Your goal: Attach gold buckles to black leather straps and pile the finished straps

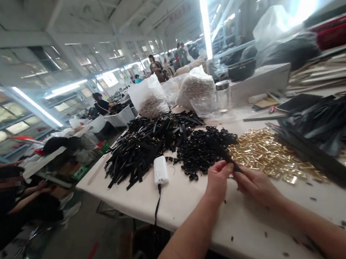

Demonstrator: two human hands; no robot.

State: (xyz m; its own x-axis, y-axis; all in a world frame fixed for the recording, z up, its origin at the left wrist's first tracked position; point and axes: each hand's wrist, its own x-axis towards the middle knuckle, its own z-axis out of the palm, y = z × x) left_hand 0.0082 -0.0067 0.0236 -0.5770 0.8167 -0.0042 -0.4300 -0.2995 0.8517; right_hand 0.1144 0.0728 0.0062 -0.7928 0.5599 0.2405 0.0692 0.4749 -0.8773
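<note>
My left hand [217,179] and my right hand [254,183] meet over the front of the table, both closed on a black strap [223,152]. The strap slants up and away from my fingers, in front of a heap of small black loops [195,154]. Blur hides the fine detail at my fingertips. To the right of the loops spreads a pile of gold metal buckles [262,152], just beyond my right hand. Further left lies a large heap of black straps [143,145], some with gold fittings.
A white device [160,169] with a black cable stands near the table's [131,202] left front edge. Plastic bags [148,96] and a lidded glass jar [223,96] stand behind the heaps. Long black strips [321,153] lie at right. A person [8,200] sits at left.
</note>
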